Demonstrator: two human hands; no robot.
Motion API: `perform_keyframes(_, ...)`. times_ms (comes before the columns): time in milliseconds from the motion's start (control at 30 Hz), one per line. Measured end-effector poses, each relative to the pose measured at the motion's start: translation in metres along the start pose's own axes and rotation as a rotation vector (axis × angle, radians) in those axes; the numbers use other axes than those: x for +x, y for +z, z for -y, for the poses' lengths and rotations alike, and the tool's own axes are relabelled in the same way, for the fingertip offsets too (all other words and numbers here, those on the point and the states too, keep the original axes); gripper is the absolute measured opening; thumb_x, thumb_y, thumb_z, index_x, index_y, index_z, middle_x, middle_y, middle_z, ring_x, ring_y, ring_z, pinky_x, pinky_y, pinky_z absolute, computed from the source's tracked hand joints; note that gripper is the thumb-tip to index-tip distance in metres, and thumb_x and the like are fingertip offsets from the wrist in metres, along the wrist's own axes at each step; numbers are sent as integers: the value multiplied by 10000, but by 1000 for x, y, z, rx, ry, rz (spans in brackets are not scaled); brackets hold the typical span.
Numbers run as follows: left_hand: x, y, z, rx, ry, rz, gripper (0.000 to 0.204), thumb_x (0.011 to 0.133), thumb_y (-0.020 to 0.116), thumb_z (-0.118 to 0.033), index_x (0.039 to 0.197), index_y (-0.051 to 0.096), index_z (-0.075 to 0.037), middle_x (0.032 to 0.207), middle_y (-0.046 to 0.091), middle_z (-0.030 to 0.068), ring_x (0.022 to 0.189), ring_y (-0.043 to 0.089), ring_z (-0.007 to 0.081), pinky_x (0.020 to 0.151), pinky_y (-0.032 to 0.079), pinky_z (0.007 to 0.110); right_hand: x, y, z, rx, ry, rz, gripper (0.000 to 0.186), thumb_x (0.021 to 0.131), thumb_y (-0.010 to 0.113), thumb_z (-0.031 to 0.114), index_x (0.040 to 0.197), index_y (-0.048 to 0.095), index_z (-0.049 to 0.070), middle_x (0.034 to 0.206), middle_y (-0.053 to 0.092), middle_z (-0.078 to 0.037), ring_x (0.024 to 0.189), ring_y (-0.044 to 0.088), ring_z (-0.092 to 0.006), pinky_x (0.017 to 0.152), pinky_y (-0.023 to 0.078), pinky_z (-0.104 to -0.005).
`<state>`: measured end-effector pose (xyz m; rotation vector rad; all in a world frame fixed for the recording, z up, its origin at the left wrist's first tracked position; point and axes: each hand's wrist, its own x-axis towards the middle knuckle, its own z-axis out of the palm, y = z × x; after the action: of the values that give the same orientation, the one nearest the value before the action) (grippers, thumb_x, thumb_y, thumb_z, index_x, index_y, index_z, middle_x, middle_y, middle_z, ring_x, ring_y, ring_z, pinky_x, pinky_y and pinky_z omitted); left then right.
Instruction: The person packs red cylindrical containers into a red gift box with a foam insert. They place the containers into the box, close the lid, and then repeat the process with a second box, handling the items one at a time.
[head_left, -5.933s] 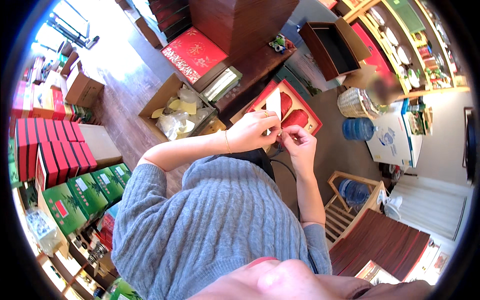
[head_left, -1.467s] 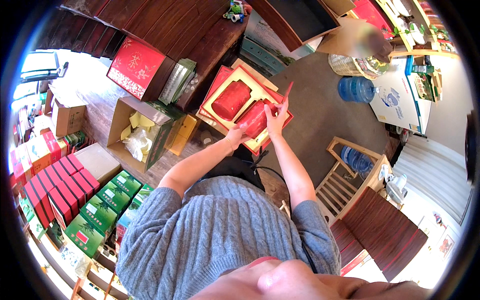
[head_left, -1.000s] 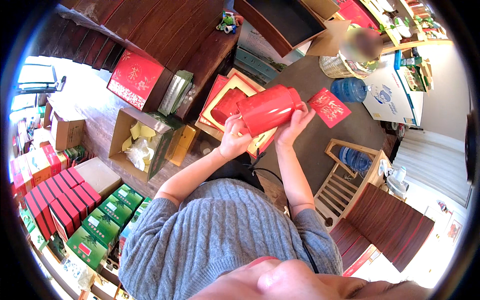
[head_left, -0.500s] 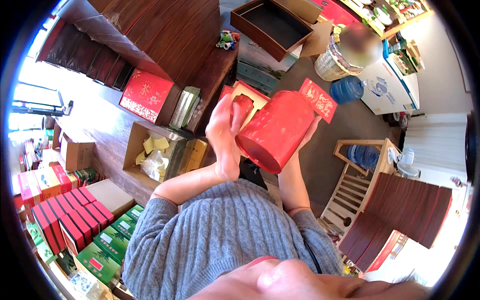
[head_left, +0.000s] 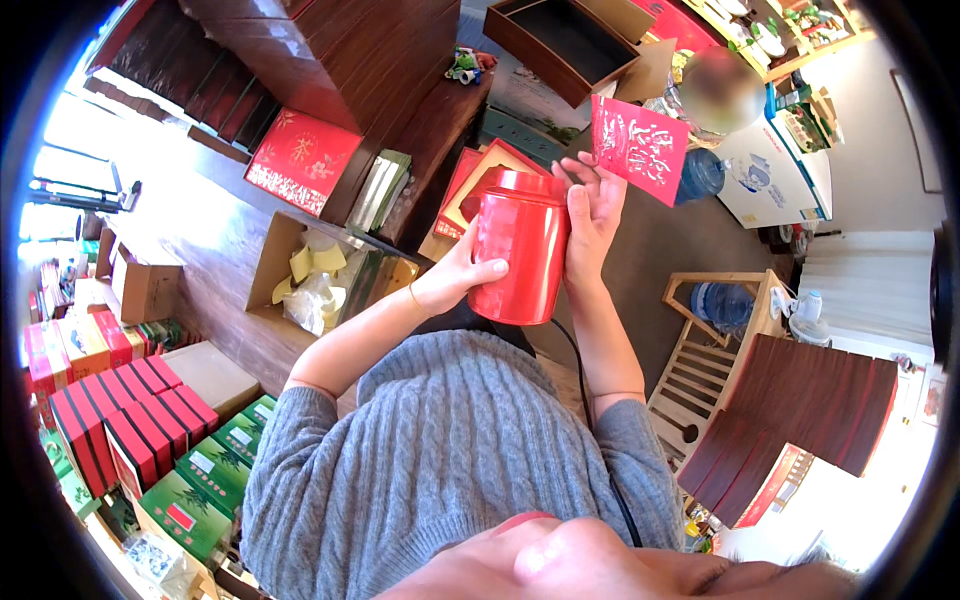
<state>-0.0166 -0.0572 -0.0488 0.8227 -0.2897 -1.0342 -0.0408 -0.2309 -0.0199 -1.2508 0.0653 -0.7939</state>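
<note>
The person's 2 hands stood apart, 1 on each side of a glossy red canister [head_left: 520, 255], held up in front of the body with its lid [head_left: 527, 185] end uppermost. The left hand [head_left: 455, 280] was clamped on the canister's left side, its thumb laid across the front; the other fingers were hidden behind. The right hand [head_left: 595, 215] was raised close against the opposite side, fingers loosely spread, and whether its palm pressed on the canister was hard to make out. A red card [head_left: 640, 150] with pale lettering stood at its fingertips; I could not tell if it was pinched there. The canister's far side was out of sight.

Beyond it lay an open red box [head_left: 500, 165] with a cream lining, largely covered by the canister, so that only a sliver of a dark red shape [head_left: 468, 207] inside showed. The card cut off part of a blue water jug [head_left: 705, 178], and a round blur [head_left: 720, 90] masked whatever was behind it. To the left, a carton [head_left: 265, 270] held crumpled clear plastic and yellow pieces, hard to separate. The dark lens rim cropped the wooden shelf [head_left: 815, 55] at upper right, while the grey sweater [head_left: 450, 440] filled the lower middle
</note>
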Motion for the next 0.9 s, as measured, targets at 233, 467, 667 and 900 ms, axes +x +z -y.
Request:
perform_keyframes(233,-18,-35,16,-247,117,-138,945,748,751,-244,1445,123,-127,1359,380,68,1259,391,204,1046,346,394,-4,-3,45,143,128,-33,97,934,516,75,993,563,14,1078,591,-49,1001,539,-109,904,408,-294)
perform_keyframes(467,-35,-47,10,-249,135,-174,945,744,753,-188,1447,123,-140,1364,383,65,1263,389,200,1047,343,387,-59,-3,52,-118,558,244,137,882,627,131,852,634,-2,1087,534,-42,976,505,-112,899,385,-268)
perform_keyframes(667,-37,-36,4,-150,186,-234,988,729,771,-174,1449,97,-116,1391,348,73,1288,348,200,1075,292,384,-72,3,41,-237,485,269,141,888,620,118,845,626,-16,1067,535,-48,958,508,-102,860,403,-251)
perform_keyframes(900,-35,-33,5,-45,260,-256,1032,720,793,-215,1444,73,-68,1427,292,98,1324,290,205,1096,252,370,-74,5,36,-282,459,271,137,880,632,113,836,628,-16,1060,534,-43,937,512,-95,828,409,-234)
